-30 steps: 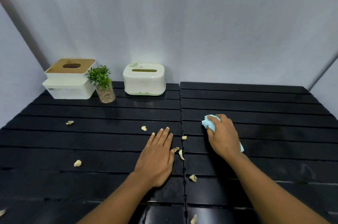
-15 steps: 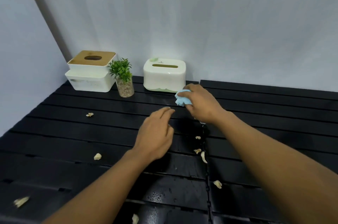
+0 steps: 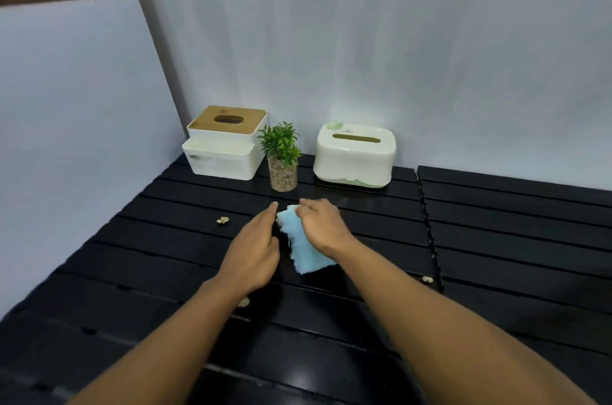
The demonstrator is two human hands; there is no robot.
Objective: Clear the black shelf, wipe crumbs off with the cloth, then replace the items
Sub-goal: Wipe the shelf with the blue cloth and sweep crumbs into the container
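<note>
Two-handed mid-shelf: gripping the blue cloth [image 3: 303,250] in the right hand [image 3: 323,227], its tail down on the black shelf [image 3: 496,239], probably for sweeping; left hand [image 3: 255,252] just beside, straight-fingered and empty, likely as a stop. Loose crumbs [image 3: 223,220] around; plant [image 3: 282,156], tissue boxes [image 3: 355,156] uncleared behind.

tissue boxes [image 3: 225,146] [image 3: 356,156]: 2 | potted plant [image 3: 282,153]: 1 | blue cloth [image 3: 303,247]: 1 | crumbs [image 3: 223,220] [image 3: 427,279] [image 3: 244,302]: 3 in sight | hands: 2, left hand [image 3: 253,250], right hand [image 3: 323,226] | black shelf panels [image 3: 149,265] [image 3: 513,226]: 2
</note>
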